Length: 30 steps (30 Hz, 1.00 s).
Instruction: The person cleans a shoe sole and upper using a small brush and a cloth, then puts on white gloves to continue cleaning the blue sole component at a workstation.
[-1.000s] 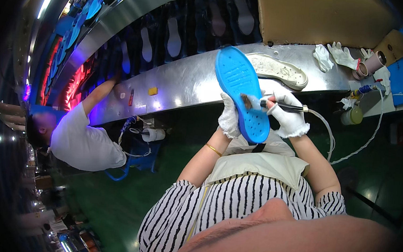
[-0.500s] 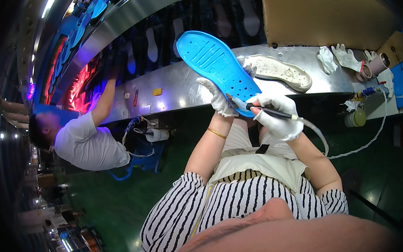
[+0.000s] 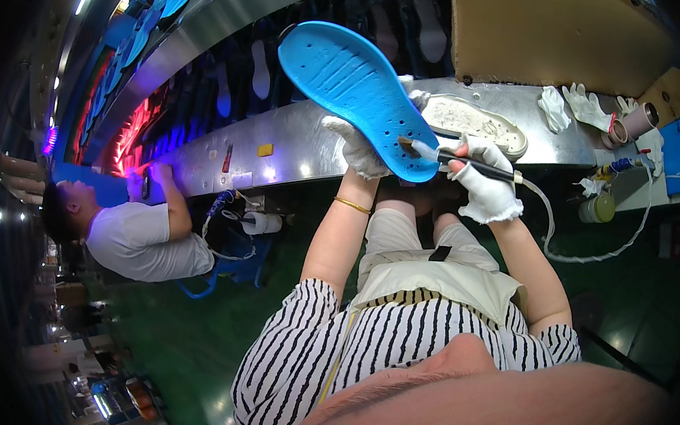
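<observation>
My left hand [image 3: 355, 148], in a whitish fingertip-worn glove, grips a bright blue shoe sole [image 3: 343, 73] from beneath and the side. Some of its fingers are hidden behind the sole. The sole is tilted with its face toward me, showing grooves at the far end and small holes near the closer end. A brush [image 3: 478, 166] with a black handle, pale collar and brown bristles is held in my right hand [image 3: 487, 194], also white-gloved with bare fingertips. Its bristles are at the holed end of the sole. A thin pale hose runs from the handle.
Behind the blue sole, a white shoe sole [image 3: 478, 126] lies on the metal bench [image 3: 297, 149]. White gloves [image 3: 586, 108], tape rolls [image 3: 639, 120] and a cardboard box [image 3: 561, 38] are to the right. Left, a person in a white shirt [image 3: 142, 237] works beside a conveyor of soles.
The blue sole has shifted left and slightly away from me. My right hand has moved right, and the bristles now sit further up among the holes. The co-worker's arms have lowered.
</observation>
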Available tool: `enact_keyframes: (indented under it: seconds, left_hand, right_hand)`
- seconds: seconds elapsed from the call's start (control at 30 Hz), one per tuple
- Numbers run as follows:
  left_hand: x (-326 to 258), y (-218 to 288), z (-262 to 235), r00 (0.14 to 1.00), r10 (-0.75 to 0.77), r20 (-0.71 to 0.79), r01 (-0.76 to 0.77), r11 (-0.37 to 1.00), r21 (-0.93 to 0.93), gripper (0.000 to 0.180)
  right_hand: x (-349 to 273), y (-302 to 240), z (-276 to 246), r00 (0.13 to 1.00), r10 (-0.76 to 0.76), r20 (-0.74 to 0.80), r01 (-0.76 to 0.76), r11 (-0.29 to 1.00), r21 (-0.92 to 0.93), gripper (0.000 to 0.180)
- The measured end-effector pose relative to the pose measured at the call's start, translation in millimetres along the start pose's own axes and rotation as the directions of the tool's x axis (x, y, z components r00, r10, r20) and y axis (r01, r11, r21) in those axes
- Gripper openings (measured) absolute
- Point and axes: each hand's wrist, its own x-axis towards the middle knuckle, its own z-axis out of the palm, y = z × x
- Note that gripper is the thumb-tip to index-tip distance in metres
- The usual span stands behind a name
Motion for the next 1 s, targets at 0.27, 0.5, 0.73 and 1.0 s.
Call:
enact_keyframes:
  seconds: [0.27, 0.5, 0.73, 1.0]
  left_hand:
    - [8, 17, 0, 0.969, -0.243, -0.047, 0.241, 0.884, 0.4, 0.108]
    - [25, 21, 1, 0.888, -0.424, -0.176, 0.453, 0.745, 0.489, 0.096]
    - [35, 19, -16, 0.733, -0.506, -0.455, 0.679, 0.58, 0.45, 0.078]
    - [43, 19, -13, 0.641, -0.514, -0.57, 0.765, 0.487, 0.421, 0.067]
  right_hand:
    - [20, -34, -9, 0.862, 0.431, 0.267, -0.357, 0.89, -0.284, 0.014]
    - [20, -36, 5, 0.961, 0.138, 0.241, -0.001, 0.871, -0.492, 0.011]
    - [30, -39, 0, 0.859, 0.223, 0.461, 0.036, 0.872, -0.488, 0.011]
    - [33, -47, 5, 0.908, 0.131, 0.398, 0.191, 0.717, -0.67, 0.017]
